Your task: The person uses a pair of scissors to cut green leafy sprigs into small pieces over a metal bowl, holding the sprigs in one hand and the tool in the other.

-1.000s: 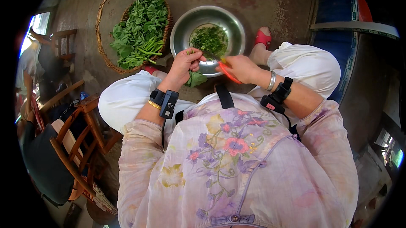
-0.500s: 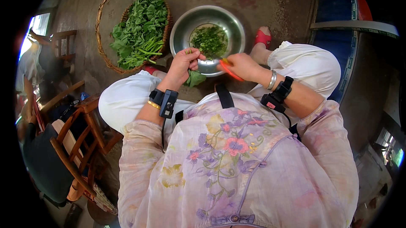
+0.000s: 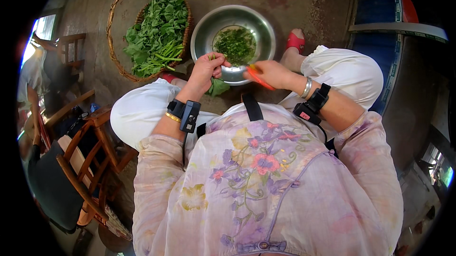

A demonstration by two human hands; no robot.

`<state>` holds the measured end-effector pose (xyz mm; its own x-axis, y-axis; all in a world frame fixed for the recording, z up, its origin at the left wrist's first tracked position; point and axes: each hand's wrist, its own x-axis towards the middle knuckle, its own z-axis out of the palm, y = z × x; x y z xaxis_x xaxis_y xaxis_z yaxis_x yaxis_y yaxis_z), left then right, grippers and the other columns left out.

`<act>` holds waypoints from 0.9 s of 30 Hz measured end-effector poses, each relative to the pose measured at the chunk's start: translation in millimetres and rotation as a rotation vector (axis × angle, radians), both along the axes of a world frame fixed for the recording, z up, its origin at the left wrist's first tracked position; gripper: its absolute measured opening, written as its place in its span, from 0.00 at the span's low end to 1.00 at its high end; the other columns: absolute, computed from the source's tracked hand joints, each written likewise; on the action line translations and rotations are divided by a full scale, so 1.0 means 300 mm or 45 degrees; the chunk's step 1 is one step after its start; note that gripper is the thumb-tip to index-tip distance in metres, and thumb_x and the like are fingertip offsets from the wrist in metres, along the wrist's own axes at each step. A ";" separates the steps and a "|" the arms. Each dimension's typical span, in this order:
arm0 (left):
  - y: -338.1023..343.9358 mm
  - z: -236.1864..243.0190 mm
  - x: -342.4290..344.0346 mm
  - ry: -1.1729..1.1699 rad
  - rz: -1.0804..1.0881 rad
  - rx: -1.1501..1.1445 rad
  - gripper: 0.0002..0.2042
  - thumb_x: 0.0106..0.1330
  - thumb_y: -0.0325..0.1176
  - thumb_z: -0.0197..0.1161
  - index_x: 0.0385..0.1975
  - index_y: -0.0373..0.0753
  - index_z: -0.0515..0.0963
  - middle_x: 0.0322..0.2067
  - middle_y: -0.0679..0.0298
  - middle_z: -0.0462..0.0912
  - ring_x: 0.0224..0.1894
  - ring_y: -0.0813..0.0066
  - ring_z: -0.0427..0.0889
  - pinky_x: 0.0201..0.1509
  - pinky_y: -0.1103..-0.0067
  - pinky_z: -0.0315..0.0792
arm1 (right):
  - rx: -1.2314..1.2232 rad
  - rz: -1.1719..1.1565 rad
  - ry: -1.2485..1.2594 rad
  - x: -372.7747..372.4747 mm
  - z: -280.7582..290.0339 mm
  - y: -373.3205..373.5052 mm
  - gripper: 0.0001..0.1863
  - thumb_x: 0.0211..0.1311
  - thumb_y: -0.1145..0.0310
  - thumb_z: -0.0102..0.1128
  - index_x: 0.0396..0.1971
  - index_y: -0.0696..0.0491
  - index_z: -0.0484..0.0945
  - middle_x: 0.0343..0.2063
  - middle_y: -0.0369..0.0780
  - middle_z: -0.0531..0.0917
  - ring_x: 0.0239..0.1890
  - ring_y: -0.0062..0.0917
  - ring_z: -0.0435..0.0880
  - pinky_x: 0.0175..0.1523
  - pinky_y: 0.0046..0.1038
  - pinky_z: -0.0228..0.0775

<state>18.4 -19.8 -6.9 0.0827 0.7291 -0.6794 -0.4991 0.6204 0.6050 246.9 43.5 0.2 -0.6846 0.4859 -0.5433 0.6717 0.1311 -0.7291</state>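
My left hand (image 3: 207, 70) is closed around a leafy green stalk (image 3: 218, 86) at the near left rim of a steel basin (image 3: 200, 35). The stalk's leaf hangs below my palm, and its stem end shows at my fingers. Over the near right rim, my right hand (image 3: 273, 74) grips a slim orange tool (image 3: 259, 77). Its working end is blurred, so its exact kind cannot be made out. Small gaps separate the two hands. Chopped greens (image 3: 235, 46) lie in the basin's bottom, apparently in a little liquid.
Left of the basin, a wicker basket (image 3: 189, 24) with a tall hoop handle holds heaped leafy greens (image 3: 160, 33). My red-shod foot (image 3: 295, 42) rests right of the basin. Wooden chairs (image 3: 102, 137) and another person (image 3: 35, 75) are at the left. A blue panel (image 3: 375, 56) is at the right.
My right hand and the orange tool have shifted very slightly, with the tool tilting a little. My left hand keeps its hold on the stalk. The basin and basket look unchanged.
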 end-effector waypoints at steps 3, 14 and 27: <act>0.003 0.007 0.006 0.068 -0.019 0.010 0.04 0.65 0.27 0.55 0.34 0.34 0.72 0.26 0.58 0.80 0.13 0.86 0.60 0.18 0.86 0.56 | -0.005 0.087 -0.100 -0.004 0.010 0.007 0.39 0.54 0.32 0.48 0.29 0.60 0.78 0.31 0.53 0.80 0.37 0.44 0.80 0.44 0.39 0.70; 0.002 0.006 0.010 0.121 -0.048 0.080 0.04 0.64 0.26 0.55 0.32 0.33 0.71 0.25 0.57 0.80 0.13 0.86 0.60 0.17 0.87 0.55 | 0.153 0.087 -0.027 -0.006 0.029 0.004 0.35 0.55 0.36 0.51 0.21 0.60 0.78 0.23 0.52 0.79 0.30 0.45 0.80 0.37 0.39 0.70; 0.006 -0.017 0.004 0.107 0.007 0.082 0.04 0.65 0.28 0.56 0.34 0.35 0.71 0.25 0.58 0.81 0.13 0.87 0.59 0.17 0.87 0.54 | 0.270 0.077 -0.102 -0.001 0.025 0.005 0.35 0.52 0.33 0.52 0.24 0.58 0.79 0.25 0.49 0.81 0.31 0.42 0.81 0.38 0.38 0.72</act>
